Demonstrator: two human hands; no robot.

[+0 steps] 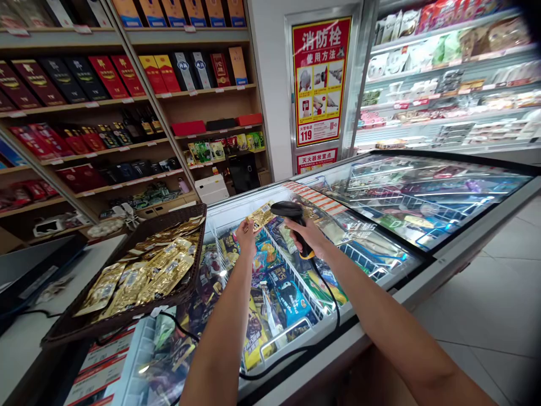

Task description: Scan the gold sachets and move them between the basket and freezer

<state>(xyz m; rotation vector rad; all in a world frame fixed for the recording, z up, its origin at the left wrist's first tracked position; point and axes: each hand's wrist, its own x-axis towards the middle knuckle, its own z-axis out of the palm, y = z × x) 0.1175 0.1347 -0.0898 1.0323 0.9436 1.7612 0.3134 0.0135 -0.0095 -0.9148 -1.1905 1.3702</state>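
Gold-wrapped, the packet [260,216] pinched in the left hand [246,235] over the freezer [460,247] sits just beside the scanner [291,211] gripped in the right hand [313,237], apparently mid-scan, and the next move likely needs steady aim.

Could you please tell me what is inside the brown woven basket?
Many shiny gold packets lie overlapping inside the basket. The upper ones partly hide those beneath and cover much of the bottom, so what lies under the pile cannot be seen.
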